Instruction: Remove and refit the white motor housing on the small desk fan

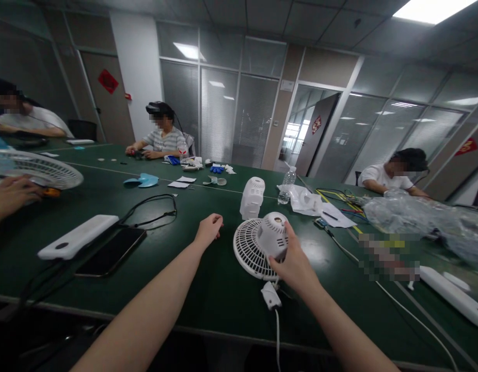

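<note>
My right hand [292, 261] grips the white motor housing of a small fan [258, 243], whose round grille faces down and left on the green table [208, 289]. A white cable with a plug block [270, 295] hangs from the fan toward the near edge. My left hand [209, 228] rests on the table left of the fan, fingers curled into a loose fist with nothing visible in it. A separate white fan part [252, 197] stands just behind the fan.
A black phone [111, 251], a white power bank [78, 236] and a black cable [154, 209] lie to the left. Another person's hand [12, 194] holds a fan grille [37, 170]. A water bottle [287, 185], papers, wires and plastic wrap [417, 214] lie right. Several people sit around.
</note>
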A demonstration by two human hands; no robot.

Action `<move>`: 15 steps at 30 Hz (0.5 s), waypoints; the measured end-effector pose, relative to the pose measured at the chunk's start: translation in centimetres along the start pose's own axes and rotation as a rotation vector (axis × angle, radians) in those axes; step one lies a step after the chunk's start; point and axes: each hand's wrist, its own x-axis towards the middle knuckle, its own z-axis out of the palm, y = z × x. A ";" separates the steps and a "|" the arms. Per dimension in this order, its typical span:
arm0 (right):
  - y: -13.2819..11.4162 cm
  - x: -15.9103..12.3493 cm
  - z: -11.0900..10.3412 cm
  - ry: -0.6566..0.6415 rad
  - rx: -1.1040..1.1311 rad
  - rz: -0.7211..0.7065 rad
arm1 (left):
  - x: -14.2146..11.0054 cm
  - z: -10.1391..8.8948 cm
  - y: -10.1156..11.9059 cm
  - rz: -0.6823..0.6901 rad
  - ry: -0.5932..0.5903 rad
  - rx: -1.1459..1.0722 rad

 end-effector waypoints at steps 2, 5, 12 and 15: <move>2.3 -1.1 -1.5 0.035 -0.026 0.064 | 0.1 0.0 -0.1 -0.006 -0.029 0.002; 6.8 -2.5 -4.1 0.146 -0.091 0.156 | 0.3 0.0 -0.2 -0.015 -0.059 0.016; 14.3 -4.7 -9.9 0.272 -0.260 0.321 | 0.2 -0.2 -0.1 -0.002 -0.111 0.048; 14.5 -5.1 -10.7 0.257 -0.293 0.329 | 0.2 -0.3 0.0 0.002 -0.130 0.054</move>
